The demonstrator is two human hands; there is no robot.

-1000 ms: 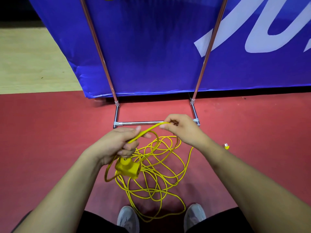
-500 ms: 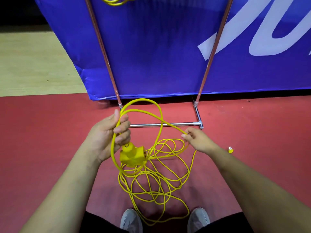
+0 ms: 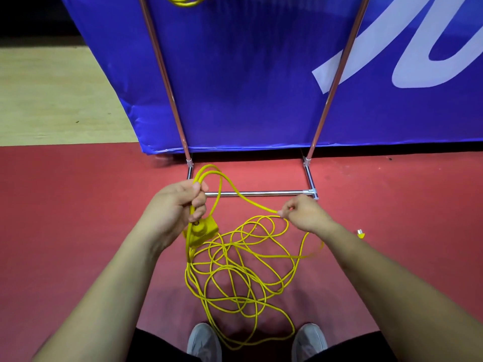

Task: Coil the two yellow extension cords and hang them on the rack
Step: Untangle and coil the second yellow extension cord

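Head view: left hand (image 3: 177, 205) grips loops of thin yellow extension cord (image 3: 202, 232) just short of chrome rack base bar (image 3: 261, 193); right hand (image 3: 305, 215) pinches the strand. Slack lies tangled nearer than the bar; judged light, limp, so pinch near the loops

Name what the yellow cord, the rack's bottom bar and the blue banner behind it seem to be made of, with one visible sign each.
Yellow cord: flexible plastic or rubber sheath, smooth with a slight sheen; it bends into loose loops.
Rack's bottom bar: metal, probably chromed or polished steel; it shows bright, mirror-like highlights.
Blue banner: likely thin coated fabric or vinyl; it is glossy, with creases at its lower left corner.
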